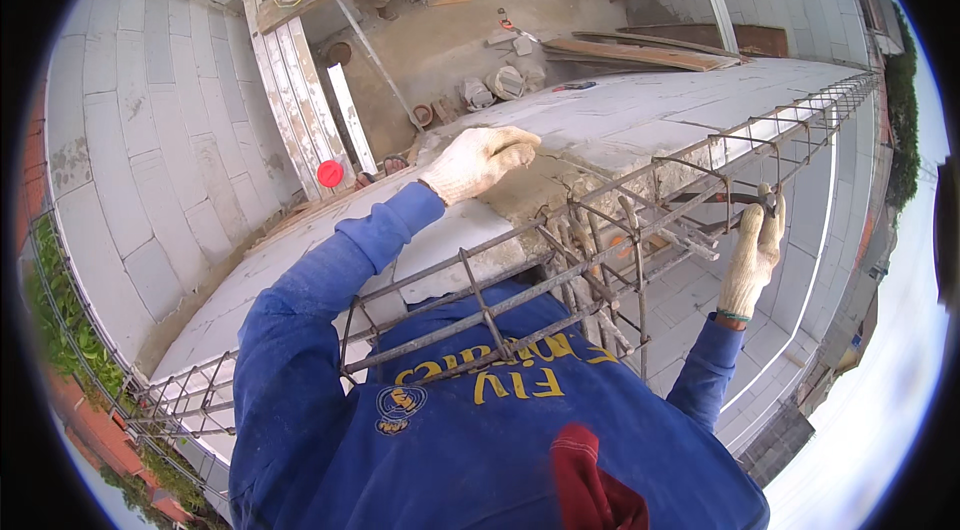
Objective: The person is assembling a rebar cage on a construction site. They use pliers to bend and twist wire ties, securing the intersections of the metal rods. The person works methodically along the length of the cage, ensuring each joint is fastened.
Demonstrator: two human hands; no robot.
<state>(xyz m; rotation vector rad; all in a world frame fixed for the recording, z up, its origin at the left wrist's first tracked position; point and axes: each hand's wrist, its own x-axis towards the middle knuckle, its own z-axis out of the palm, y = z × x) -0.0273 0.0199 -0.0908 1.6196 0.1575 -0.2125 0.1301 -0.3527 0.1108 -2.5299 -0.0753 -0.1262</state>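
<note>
2 glvs [480, 164] [756, 258], 1 held tool [718, 197]

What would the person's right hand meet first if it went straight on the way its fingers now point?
The right hand points up the picture and would probably meet the steel bar cage first, whose bars cross there just above it; how far off in depth is hard to judge.

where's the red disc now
Head view, left of centre: the red disc is by the lower end of the pale planks, left of the left hand.
</note>
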